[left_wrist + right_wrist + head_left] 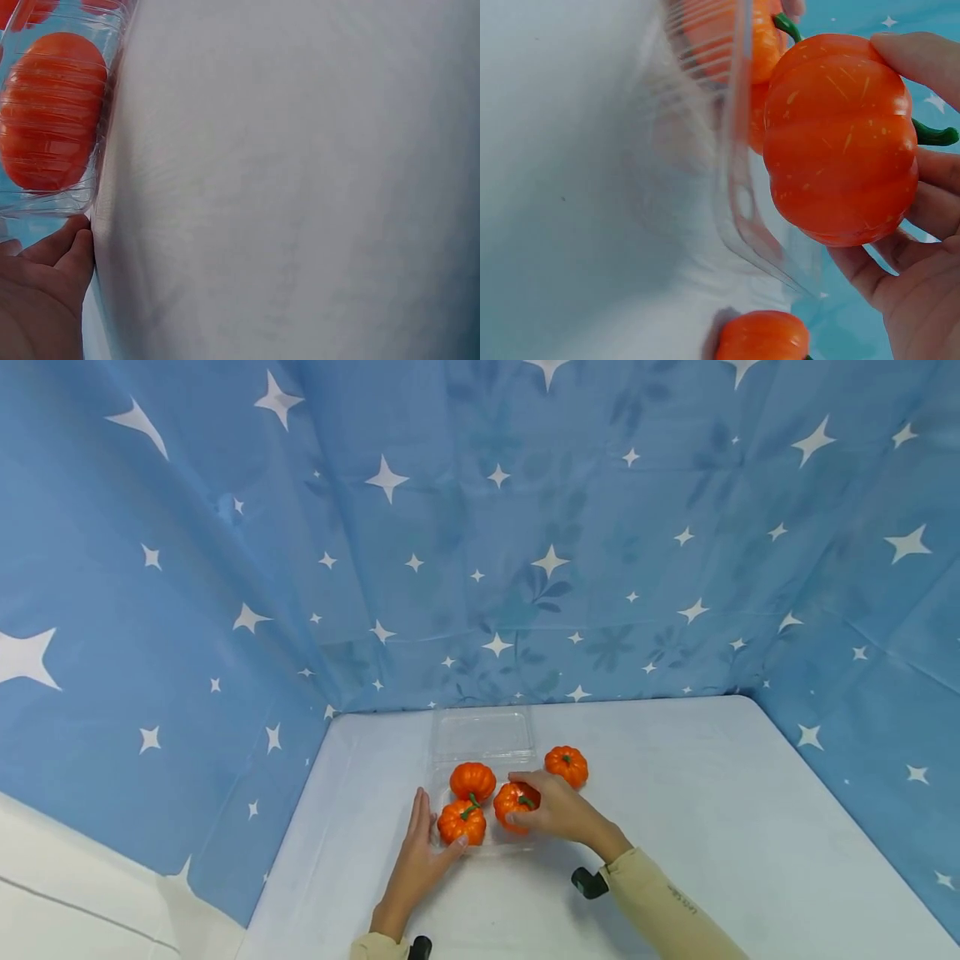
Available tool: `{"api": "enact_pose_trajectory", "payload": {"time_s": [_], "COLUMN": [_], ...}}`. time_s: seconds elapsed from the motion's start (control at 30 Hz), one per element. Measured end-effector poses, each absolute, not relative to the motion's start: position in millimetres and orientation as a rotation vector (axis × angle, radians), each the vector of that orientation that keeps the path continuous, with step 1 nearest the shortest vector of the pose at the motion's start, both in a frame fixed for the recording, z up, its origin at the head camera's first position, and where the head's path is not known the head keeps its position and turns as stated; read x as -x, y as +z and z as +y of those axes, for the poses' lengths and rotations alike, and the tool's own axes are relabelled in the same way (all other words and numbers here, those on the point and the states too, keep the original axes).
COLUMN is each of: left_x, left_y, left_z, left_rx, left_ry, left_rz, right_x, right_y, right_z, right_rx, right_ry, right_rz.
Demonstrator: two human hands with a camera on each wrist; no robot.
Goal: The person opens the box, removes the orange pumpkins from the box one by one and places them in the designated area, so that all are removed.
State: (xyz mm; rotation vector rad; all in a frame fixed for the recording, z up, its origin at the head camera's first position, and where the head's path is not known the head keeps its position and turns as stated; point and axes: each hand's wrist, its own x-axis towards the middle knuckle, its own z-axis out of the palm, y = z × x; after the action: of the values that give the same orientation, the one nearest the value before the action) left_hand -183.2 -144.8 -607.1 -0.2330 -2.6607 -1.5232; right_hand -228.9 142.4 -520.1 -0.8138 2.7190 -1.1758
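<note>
Held pumpkin (840, 139): orange, ribbed, green-stemmed, marked with pale flecks on the side facing the right wrist camera. It is located over the right-hand part of a clear plastic container (500, 849); whether its underside bears on the container floor cannot be told.

Right grip (558, 810): thumb and fingers curled about the held pumpkin, parted only by the width of the fruit.

Left grip (423, 856): fingers extended along the container's left side, thumb spread away from them toward its near side. Fingertips touch the plastic at a corner; nothing is grasped.

Within the container, on its left side, two more orange pumpkins are noted: a rear pumpkin (471, 781) and a near pumpkin (457, 824), one just in front of the other, green stems close together. The container stands toward the far edge of the white table (675, 802), left of that edge's middle. Its lid (483, 735) is open and laid back toward the same edge.

A fourth pumpkin (566, 766) lies on the table, outside the container, just beyond its right side and nearer the far edge than the held one.

Both forearms wear beige sleeves (667, 906). A blue curtain (480, 518) printed with white stars hangs behind the far edge.
</note>
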Motion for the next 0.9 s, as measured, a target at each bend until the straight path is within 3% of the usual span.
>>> {"api": "enact_pose_trajectory", "payload": {"time_s": [0.9], "left_x": [185], "left_y": [-601], "left_z": [-150], "left_rx": [0.266], "left_ry": [-1.544], "left_rz": [-2.665], "right_x": [216], "right_y": [-516], "right_z": [198], "right_rx": [0.594], "right_ry": [-1.232], "right_rz": [2.851]}}
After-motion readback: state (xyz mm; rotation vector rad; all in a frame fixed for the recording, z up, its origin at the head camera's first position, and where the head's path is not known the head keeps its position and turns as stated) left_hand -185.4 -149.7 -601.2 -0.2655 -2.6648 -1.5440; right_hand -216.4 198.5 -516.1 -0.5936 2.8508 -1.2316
